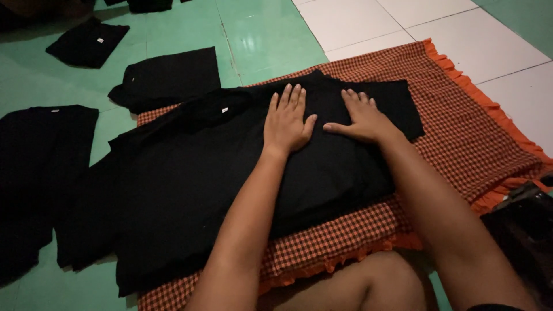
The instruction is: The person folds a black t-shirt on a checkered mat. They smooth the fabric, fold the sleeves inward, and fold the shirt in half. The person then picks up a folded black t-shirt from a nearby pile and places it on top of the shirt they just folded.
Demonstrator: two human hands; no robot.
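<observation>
A black T-shirt (190,184) lies spread on an orange checked cloth (466,132) on the floor, its collar with a small white tag toward the far left. My left hand (287,121) rests flat on the shirt's upper middle, fingers apart and pointing away from me. Right beside it my right hand (363,118) also presses flat on the shirt, thumb stretched toward the left hand. Neither hand grips the fabric.
A folded black shirt (167,78) lies beyond the cloth, another (86,43) at the far left, and one spread flat (40,167) at the left edge. Green and white floor tiles surround the cloth. My knee (368,285) is at the bottom; a dark object (524,230) sits at right.
</observation>
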